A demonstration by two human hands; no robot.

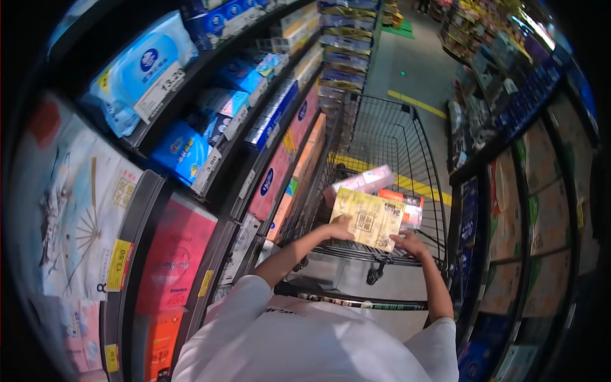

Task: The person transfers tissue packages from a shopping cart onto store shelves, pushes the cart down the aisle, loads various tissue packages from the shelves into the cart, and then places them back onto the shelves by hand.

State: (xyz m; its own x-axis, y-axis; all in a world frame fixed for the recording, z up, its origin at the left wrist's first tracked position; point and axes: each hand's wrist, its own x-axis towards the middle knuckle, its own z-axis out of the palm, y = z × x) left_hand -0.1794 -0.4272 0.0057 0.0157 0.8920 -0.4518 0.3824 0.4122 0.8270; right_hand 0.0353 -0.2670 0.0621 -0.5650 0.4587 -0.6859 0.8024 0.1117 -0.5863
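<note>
While the half-curled left hand (342, 227) grips a yellow rectangular package (368, 218) at eight o'clock, the half-curled right hand (410, 244) holds its four o'clock corner, above a black wire cart (438, 175).

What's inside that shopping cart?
Inside the cart, a pink package and a partly red package show beyond the yellow package, which the left hand and right hand hold. The yellow one partly covers the others and hides anything directly behind it.

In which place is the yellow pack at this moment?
In the head view, the yellow pack is right of centre, held between left hand and right hand at the near end of the cart, nearer than the pink pack.
</note>
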